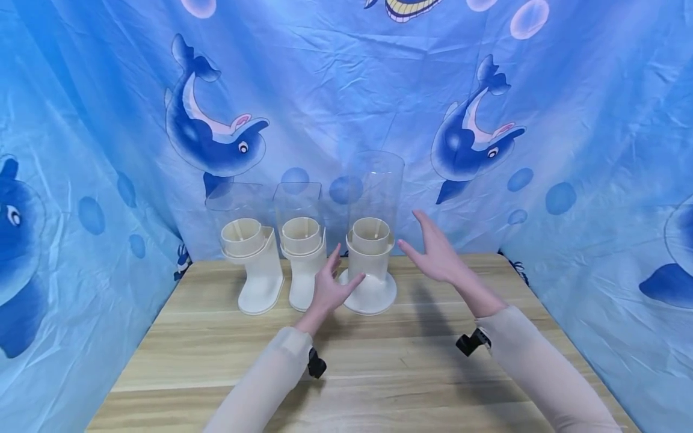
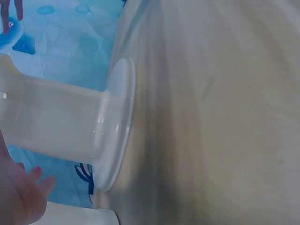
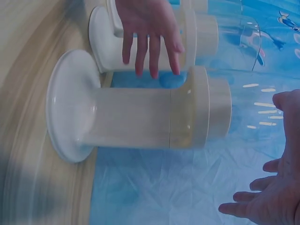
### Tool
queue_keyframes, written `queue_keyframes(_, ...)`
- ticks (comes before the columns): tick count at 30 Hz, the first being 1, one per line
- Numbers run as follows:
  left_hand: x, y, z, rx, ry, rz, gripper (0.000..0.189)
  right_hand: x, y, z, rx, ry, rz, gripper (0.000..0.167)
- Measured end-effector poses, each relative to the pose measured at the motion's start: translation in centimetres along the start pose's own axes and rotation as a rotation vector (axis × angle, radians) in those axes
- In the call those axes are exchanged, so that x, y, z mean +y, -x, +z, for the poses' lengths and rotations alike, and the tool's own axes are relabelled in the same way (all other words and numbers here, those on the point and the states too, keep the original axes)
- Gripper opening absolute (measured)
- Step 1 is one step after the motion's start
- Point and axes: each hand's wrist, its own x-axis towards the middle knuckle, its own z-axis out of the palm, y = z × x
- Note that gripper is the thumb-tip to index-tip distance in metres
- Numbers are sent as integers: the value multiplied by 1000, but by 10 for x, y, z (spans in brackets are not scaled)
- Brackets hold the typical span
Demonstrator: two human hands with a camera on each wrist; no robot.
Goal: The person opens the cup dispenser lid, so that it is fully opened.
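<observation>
Three white stands with clear tubes line the back of the table. The rightmost, a round-based stand (image 1: pixel 368 291), bears a white ring and a tall clear tube (image 1: pixel 385 174). My left hand (image 1: pixel 328 288), fingers spread, is in front of and to the left of that stand; contact cannot be told. To its right my right hand (image 1: pixel 435 255) hovers, fingers apart and holding nothing. In the right wrist view, the stand (image 3: pixel 131 117) lies between my left hand (image 3: pixel 150 23) and right hand (image 3: pixel 276 187). The left wrist view shows its base rim (image 2: pixel 115 131).
To the left stand a middle white stand (image 1: pixel 303 264) and a left white stand (image 1: pixel 258 282), each with a clear holder above. The wooden table (image 1: pixel 390 373) ends at a blue dolphin-print cloth (image 1: pixel 325 90), which also hangs at both sides.
</observation>
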Motion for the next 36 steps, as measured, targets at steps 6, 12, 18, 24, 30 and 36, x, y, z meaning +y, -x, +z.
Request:
queue_keyframes(6,10,-19,6,-4,29,19,105,-13,-15,4,10,-41,12,92)
queue_keyframes(12,16,-33,9,15,2,48,108,-22,-27,10,25,-102,7,94)
queue_keyframes(18,20,-42,12,8,22,34,109,-31,-38,17,31,-220,33,99)
queue_keyframes(24,20,-45,14,5,25,24,107,-35,-48,24,75,-276,57,106)
queue_keyframes(30,21,-47,13,-9,16,10,102,-37,-56,30,117,-310,75,114)
queue_keyframes(36,22,-49,13,-18,7,4,98,-35,-57,30,151,-333,84,109)
